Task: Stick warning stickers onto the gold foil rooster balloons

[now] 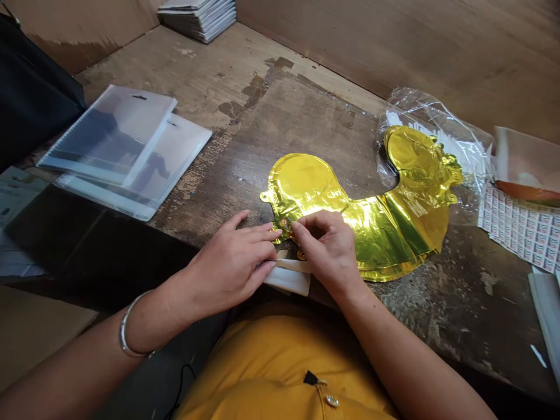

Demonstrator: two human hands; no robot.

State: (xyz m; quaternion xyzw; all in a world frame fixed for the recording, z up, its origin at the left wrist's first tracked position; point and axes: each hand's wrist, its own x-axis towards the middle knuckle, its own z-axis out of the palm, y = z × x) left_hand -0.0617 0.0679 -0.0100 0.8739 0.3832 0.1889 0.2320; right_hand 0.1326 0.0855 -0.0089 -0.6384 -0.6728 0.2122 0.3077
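A flat gold foil balloon (376, 216) lies on the worn wooden table (280, 111), curved like a horseshoe. My left hand (227, 265) rests with its fingers stretched flat on the balloon's near end, beside a white folded strip (291, 279) at the table edge. My right hand (328, 248) pinches the foil's small tab at that same near end, fingertips pressed together and meeting my left fingertips.
Clear plastic sleeves (125, 151) lie stacked at the left. A crinkled clear bag (441, 131) sits behind the balloon. A sheet of small stickers (520, 224) lies at the right. A stack of grey booklets (199, 14) is at the back. Wooden walls border the table.
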